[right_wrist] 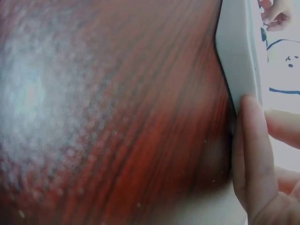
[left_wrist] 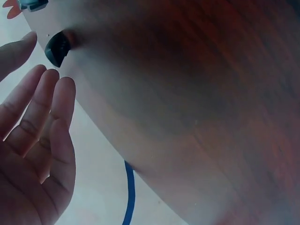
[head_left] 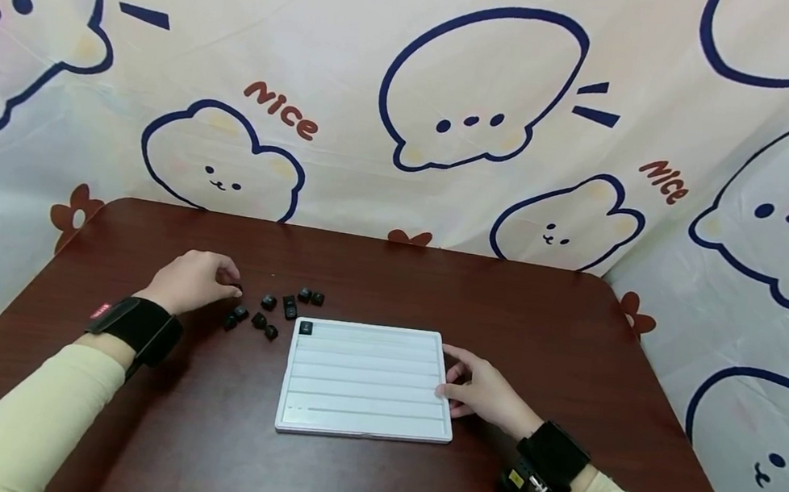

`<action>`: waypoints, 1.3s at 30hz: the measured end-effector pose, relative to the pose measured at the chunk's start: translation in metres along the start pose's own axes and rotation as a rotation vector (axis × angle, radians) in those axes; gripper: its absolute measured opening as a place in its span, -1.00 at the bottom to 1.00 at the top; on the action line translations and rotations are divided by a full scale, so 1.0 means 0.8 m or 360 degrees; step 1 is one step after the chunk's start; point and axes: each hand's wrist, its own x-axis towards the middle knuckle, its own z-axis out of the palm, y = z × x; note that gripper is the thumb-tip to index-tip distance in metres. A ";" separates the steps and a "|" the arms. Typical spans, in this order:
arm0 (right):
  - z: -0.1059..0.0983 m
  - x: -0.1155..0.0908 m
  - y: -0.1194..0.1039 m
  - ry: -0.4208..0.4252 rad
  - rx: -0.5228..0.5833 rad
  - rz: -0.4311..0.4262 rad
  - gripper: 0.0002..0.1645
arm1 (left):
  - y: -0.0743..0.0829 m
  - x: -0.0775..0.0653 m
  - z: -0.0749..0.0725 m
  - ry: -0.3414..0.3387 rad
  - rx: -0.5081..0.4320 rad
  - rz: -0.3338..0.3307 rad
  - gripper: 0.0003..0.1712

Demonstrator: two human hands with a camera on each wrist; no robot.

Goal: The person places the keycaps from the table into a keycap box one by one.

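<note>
A white tray with ridged rows (head_left: pixel 371 385) lies flat on the table. One black keycap (head_left: pixel 306 328) sits in its top left corner. My right hand (head_left: pixel 487 395) grips the tray's right edge, its thumb on the top face. In the right wrist view, fingers (right_wrist: pixel 258 154) press along the white side wall. Left of the tray, my left hand (head_left: pixel 193 281) reaches over the table. Its thumb and fingers stand apart in the left wrist view, with a lone black keycap (left_wrist: pixel 58 48) just beyond the fingertips.
Several black keycaps (head_left: pixel 269 302) lie loose between my left hand and the tray, some close to its top left corner. The dark brown wooden table (head_left: pixel 212 436) ends at a cloth backdrop (head_left: pixel 342 191) printed with cartoon figures.
</note>
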 end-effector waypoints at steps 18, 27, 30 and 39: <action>0.004 0.000 0.001 0.0002 0.0020 0.0001 -0.11 | -0.006 0.001 0.010 0.0008 0.0016 0.0003 -0.88; 0.001 0.001 0.002 0.0014 0.0015 -0.0001 -0.11 | 0.000 0.004 0.013 -0.0008 -0.0006 -0.0003 -0.90; 0.000 0.000 0.002 0.0012 0.0035 -0.0011 -0.11 | 0.001 0.005 0.013 -0.0010 0.0002 -0.0002 -0.91; -0.001 0.001 0.003 0.0017 0.0026 -0.0006 -0.12 | 0.004 0.001 0.012 -0.0037 -0.0013 -0.0009 -0.83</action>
